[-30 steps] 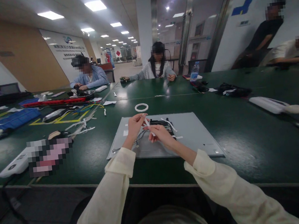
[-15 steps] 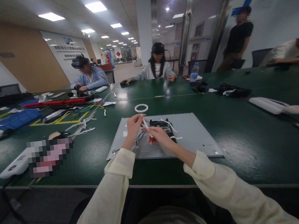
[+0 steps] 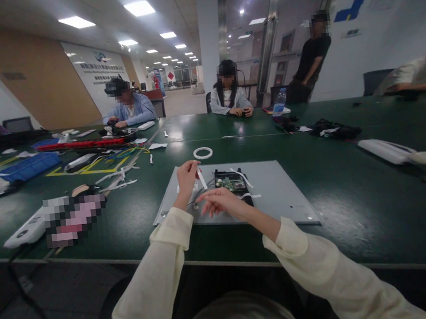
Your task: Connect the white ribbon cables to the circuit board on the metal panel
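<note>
Pinched by its upper end, a short white strip of tape [image 3: 202,179] hangs at a slant from my left hand [image 3: 186,178]. My right hand [image 3: 225,202] is just below the strip's lower end, with its fingers apart and nothing visible in them. Under both hands lies a flat grey panel [image 3: 277,193]. On the panel sits a black bracket with a green circuit board [image 3: 229,184], partly covered by my right hand. White strips [image 3: 243,176] are stuck near its right side, and grey cables [image 3: 194,198] run to its left.
A white tape roll [image 3: 203,153] lies behind the panel. Loose white strips [image 3: 123,176], a blue tray [image 3: 29,167] and a white power strip [image 3: 30,227] are to the left. At right lies a white elongated object [image 3: 387,152]. Several people are around the table.
My right hand has let go of the tape strip and opened, moving slightly down. My left hand still pinches the strip, a little farther left. Across the table, a standing person has moved left.
</note>
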The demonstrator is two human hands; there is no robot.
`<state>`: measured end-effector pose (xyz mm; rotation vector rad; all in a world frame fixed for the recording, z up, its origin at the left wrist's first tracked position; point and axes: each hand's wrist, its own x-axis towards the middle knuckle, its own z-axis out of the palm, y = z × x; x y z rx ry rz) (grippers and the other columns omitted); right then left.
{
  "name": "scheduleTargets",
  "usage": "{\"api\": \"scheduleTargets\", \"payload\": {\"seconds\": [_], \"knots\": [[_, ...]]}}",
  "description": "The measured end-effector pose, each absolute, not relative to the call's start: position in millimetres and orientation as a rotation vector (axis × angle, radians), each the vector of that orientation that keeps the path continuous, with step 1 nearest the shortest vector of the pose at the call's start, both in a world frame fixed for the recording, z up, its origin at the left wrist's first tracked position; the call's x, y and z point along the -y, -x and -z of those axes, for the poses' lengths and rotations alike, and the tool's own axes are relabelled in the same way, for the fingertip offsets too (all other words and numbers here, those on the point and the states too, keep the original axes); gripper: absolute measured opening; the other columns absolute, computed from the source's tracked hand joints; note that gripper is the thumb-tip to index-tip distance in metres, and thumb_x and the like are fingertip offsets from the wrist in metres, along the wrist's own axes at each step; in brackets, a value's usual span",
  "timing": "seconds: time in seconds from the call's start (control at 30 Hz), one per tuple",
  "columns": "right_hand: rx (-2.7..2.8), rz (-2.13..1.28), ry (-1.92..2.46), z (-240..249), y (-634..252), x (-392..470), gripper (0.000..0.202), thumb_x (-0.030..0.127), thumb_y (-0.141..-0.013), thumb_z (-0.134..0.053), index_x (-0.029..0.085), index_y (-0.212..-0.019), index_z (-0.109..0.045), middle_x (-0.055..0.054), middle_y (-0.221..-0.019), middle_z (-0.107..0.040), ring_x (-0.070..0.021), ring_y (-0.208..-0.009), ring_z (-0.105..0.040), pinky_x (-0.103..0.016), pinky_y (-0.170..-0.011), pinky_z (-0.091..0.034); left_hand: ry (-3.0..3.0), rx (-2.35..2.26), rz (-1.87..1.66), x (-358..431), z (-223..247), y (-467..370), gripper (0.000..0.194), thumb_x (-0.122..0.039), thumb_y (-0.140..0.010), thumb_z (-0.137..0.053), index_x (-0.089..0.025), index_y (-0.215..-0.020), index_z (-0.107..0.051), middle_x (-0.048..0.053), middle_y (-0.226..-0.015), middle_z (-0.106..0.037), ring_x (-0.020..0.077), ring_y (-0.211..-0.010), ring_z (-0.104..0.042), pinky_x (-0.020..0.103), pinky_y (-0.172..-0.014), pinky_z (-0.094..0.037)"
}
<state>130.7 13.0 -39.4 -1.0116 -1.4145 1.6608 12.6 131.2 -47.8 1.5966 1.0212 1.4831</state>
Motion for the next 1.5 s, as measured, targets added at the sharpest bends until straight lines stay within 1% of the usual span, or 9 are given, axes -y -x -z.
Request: {"api": "scheduleTargets", "payload": {"seconds": [0.1, 0.2, 0.33, 0.6, 0.87, 1.13, 1.27, 1.4, 1.5], "knots": [[1.704, -1.89, 0.846, 41, -130, -7, 0.037, 0.038, -0.083, -0.052, 0.011, -0.107, -0.061, -0.009, -0.081, -0.066, -0.0106, -0.064, -0.062, -0.015, -0.052, -0.04, -1.511, -1.012, -1.496, -139, 50, -7, 0.028, -0.039, -0.076, -0.054, -0.013, -0.076, -0.064, 0.0, -0.054, -0.058, 0.0088, -0.044, -0.051, 0.019, -0.042, -0.042], [1.893, -1.993, 0.721, 41, -131, -4, 0.042, 0.042, -0.081, -0.056, 0.012, -0.11, -0.06, -0.009, -0.086, -0.066, -0.0121, -0.073, -0.063, -0.017, -0.059, -0.042, -1.52, -0.913, -1.351, -137, 48, -5, 0.029, -0.041, -0.074, -0.058, -0.012, -0.077, -0.064, 0.001, -0.057, -0.06, 0.0093, -0.045, -0.053, 0.019, -0.043, -0.043], [1.908, -1.957, 0.699, 40, -132, -5, 0.045, 0.044, -0.08, -0.057, 0.013, -0.112, -0.059, -0.009, -0.089, -0.065, -0.012, -0.075, -0.063, -0.017, -0.061, -0.042, -1.619, -0.852, -1.148, -129, 42, -6, 0.029, -0.041, -0.073, -0.06, -0.012, -0.078, -0.064, 0.002, -0.058, -0.062, 0.0087, -0.044, -0.052, 0.019, -0.043, -0.042], [1.962, -1.875, 0.731, 38, -128, 0, 0.04, 0.04, -0.082, -0.055, 0.014, -0.111, -0.059, -0.007, -0.088, -0.066, -0.0103, -0.073, -0.063, -0.016, -0.059, -0.041, -1.831, -0.884, -1.036, -130, 49, -4, 0.03, -0.043, -0.074, -0.057, -0.013, -0.078, -0.064, 0.001, -0.056, -0.061, 0.0113, -0.049, -0.054, 0.02, -0.044, -0.041], [2.006, -1.842, 0.705, 40, -127, -1, 0.039, 0.038, -0.082, -0.054, 0.014, -0.112, -0.059, -0.007, -0.089, -0.065, -0.0101, -0.074, -0.062, -0.016, -0.06, -0.043, -2.007, -0.869, -0.925, -135, 60, 1, 0.031, -0.032, -0.068, -0.063, -0.012, -0.091, -0.066, 0.001, -0.061, -0.062, 0.0114, -0.053, -0.055, 0.02, -0.05, -0.041], [2.008, -1.79, 0.749, 41, -126, 0, 0.037, 0.038, -0.083, -0.053, 0.014, -0.111, -0.059, -0.007, -0.088, -0.065, -0.0104, -0.074, -0.062, -0.017, -0.061, -0.044, -2.108, -0.838, -0.927, -136, 63, 14, 0.034, -0.029, -0.065, -0.065, -0.014, -0.096, -0.066, 0.004, -0.075, -0.066, 0.014, -0.067, -0.06, 0.023, -0.064, -0.046], [2.042, -1.525, 0.804, 45, -122, 3, 0.03, 0.029, -0.085, -0.049, 0.012, -0.108, -0.06, -0.006, -0.084, -0.065, -0.0103, -0.07, -0.062, -0.019, -0.062, -0.046, -2.109, -0.84, -0.9, -134, 64, 17, 0.036, -0.03, -0.066, -0.064, -0.014, -0.099, -0.065, 0.004, -0.075, -0.066, 0.0146, -0.067, -0.06, 0.024, -0.064, -0.047], [2.191, -0.922, 0.891, 47, -120, 3, 0.025, 0.014, -0.082, -0.047, 0.015, -0.098, -0.065, -0.004, -0.086, -0.066, -0.0112, -0.075, -0.061, -0.023, -0.073, -0.045, -2.063, -0.856, -0.907, -134, 65, 16, 0.037, -0.031, -0.065, -0.065, -0.015, -0.098, -0.065, 0.003, -0.072, -0.065, 0.0153, -0.067, -0.059, 0.025, -0.063, -0.047], [2.224, -0.572, 1.006, 48, -120, 1, 0.027, 0.011, -0.081, -0.046, 0.017, -0.098, -0.065, -0.004, -0.094, -0.066, -0.0129, -0.085, -0.059, -0.025, -0.08, -0.042, -2.042, -0.859, -0.912, -135, 67, 15, 0.038, -0.031, -0.064, -0.065, -0.015, -0.098, -0.065, 0.003, -0.071, -0.064, 0.0149, -0.066, -0.059, 0.025, -0.063, -0.047]]}}
